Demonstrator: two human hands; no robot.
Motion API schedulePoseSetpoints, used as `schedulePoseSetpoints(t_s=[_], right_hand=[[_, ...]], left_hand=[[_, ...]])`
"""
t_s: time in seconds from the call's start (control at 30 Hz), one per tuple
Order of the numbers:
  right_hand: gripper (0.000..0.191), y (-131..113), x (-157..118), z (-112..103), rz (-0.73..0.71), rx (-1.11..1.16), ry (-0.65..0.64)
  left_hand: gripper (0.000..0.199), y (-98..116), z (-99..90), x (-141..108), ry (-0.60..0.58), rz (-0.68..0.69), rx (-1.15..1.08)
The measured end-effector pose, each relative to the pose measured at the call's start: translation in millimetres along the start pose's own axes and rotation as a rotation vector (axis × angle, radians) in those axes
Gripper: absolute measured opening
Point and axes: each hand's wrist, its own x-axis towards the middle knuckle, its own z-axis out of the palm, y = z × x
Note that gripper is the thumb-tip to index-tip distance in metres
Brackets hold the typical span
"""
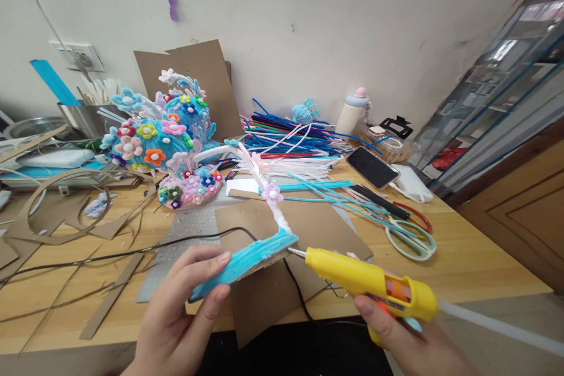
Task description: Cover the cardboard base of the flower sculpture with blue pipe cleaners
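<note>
My left hand (185, 302) pinches a flat blue fuzzy base (244, 261) between thumb and fingers, tilted above the table's front edge. From its far corner rises a bent white pipe-cleaner stem (278, 216), which bears a lilac flower (272, 193) and smaller bits higher up. A yellow hot glue gun (370, 279) is gripped in my right hand (396, 335). Its metal nozzle points left, at the right end of the base's edge; whether it touches cannot be made out. A white glue stick (497, 326) sticks out of the gun's back.
Cardboard sheets (308, 229) lie on the wooden table (467, 247). Behind are flower-covered blue decorations (154, 144) and piled pipe cleaners (282, 138). At right lie a phone (372, 167) and scissors (412, 241). A black cable (176, 241) crosses the left side, near cardboard offcuts (112, 296).
</note>
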Motion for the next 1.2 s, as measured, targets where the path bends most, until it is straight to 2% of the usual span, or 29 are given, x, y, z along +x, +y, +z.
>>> schedulePoseSetpoints(t_s=[0.13,0.27,0.4,0.53,0.6,0.7,0.8,0.93,1.07,1.2], right_hand=[[0.042,17.8,-4.6,-4.6,0.053,-0.044,0.015],[0.044,34.2,-9.3,-9.1,-0.003,-0.019,-0.011],[0.040,34.6,-12.0,-6.6,-0.041,0.086,-0.001],[0.040,39.0,-11.7,-1.4,-0.107,0.085,-0.081],[0.035,40.9,-11.3,0.8,-0.088,0.092,-0.103],[0.025,31.7,-11.2,4.6,0.010,0.130,-0.067],[0.029,10.2,-10.7,7.8,0.131,0.176,0.027],[0.034,-10.4,-7.8,8.7,0.225,0.185,0.021],[0.039,-10.5,-3.4,9.0,0.304,0.221,0.015],[0.050,-6.4,1.6,10.0,0.276,0.295,-0.028]], left_hand=[[0.032,-1.3,-1.6,-0.3,-0.010,0.001,0.006],[0.032,-1.6,-3.6,-2.1,-0.015,0.000,0.010],[0.030,-2.2,-5.3,-5.7,-0.023,0.004,0.043],[0.029,-4.1,-6.1,-7.7,-0.025,-0.009,0.060],[0.029,-4.2,-6.2,-7.0,-0.023,-0.018,0.065],[0.030,-2.4,-6.5,-5.2,-0.014,-0.024,0.060],[0.032,-0.3,-7.2,-4.8,-0.011,-0.028,0.050],[0.032,-1.6,-7.5,-6.7,-0.016,-0.036,0.029],[0.031,-5.0,-7.6,-7.4,-0.006,-0.049,0.050],[0.028,-6.8,-9.1,-8.0,0.010,-0.066,0.064]])
